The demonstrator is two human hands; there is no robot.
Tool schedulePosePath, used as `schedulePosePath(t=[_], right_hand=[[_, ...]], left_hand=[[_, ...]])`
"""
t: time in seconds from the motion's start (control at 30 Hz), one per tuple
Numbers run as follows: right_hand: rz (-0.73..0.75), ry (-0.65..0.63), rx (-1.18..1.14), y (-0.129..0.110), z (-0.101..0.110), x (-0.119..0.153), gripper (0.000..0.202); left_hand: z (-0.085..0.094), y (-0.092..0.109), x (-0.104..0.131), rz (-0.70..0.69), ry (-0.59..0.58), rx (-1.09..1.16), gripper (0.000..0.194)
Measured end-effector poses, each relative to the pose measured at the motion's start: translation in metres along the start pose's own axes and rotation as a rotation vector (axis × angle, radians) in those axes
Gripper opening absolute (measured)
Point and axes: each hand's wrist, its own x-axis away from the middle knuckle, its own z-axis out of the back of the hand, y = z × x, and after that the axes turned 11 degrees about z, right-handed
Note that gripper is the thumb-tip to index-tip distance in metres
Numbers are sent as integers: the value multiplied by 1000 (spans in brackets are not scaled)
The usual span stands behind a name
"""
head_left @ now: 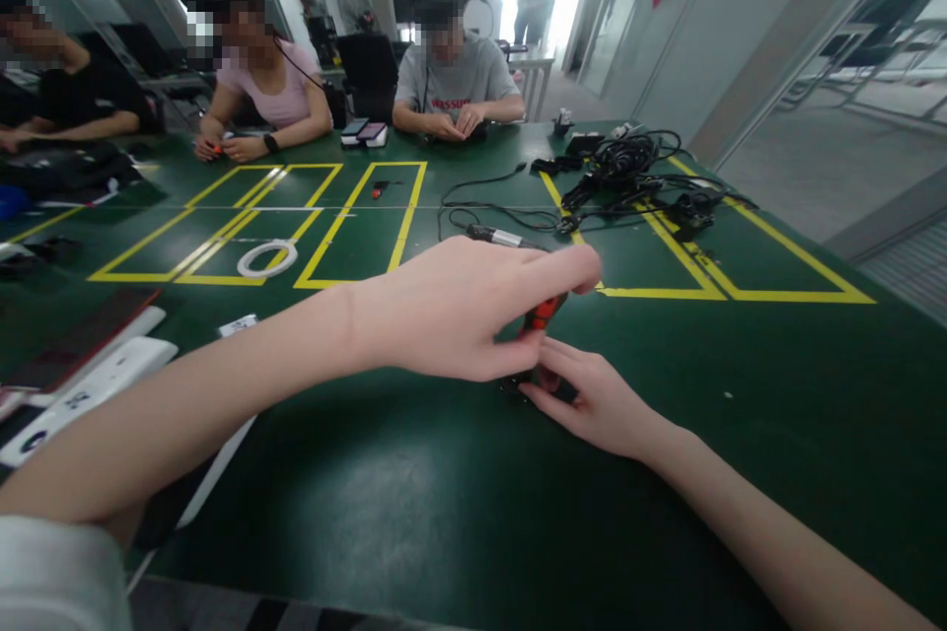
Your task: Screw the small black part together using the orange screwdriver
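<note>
My left hand reaches across from the left, its fingers closed round the red-and-black handle of what looks like a screwdriver, with the index finger over the top end. The tool stands tilted, and its lower end is hidden by fingers. Just below, close to the tabletop, my right hand pinches with thumb and fingertips at a small dark part, mostly covered and too hidden to name. The two hands meet at the tool. Behind them lies a black-and-silver cylindrical device with a cable.
Yellow tape marks rectangles on the green table. A white tape roll and a small red-and-black tool lie beyond my left arm. Tangled black cables sit back right; a white power strip is left. Several people work opposite.
</note>
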Motion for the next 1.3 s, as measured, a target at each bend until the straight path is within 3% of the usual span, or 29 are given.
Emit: schedulePosePath(t=[0.2,0.47,0.6,0.7,0.87,1.0,1.17,1.3], right_hand=[[9,16,4,-1,0,1,11],[-26,-15,-33,-2,0,4,19],[-28,9,-24,0,-3,6,25],[-13,25,-20,-2,-2,4,16],[-30,7,32,-3,1,4,13],[-81,-38,62,3,-1,9,15],[-92,20,52,11,-10,14,13],[-59,47,32,11,-12,11,9]], left_hand=[[3,5,7,-97,-30,32,28],[7,-4,8,39,-12,63,24],[7,-3,5,38,21,51,21],[9,1,1,-15,-2,35,20],[8,19,-11,-12,-34,-39,39],[1,30,-25,91,-17,-61,28],[-11,32,-27,167,8,93,35],[-24,32,-14,197,45,374,29]])
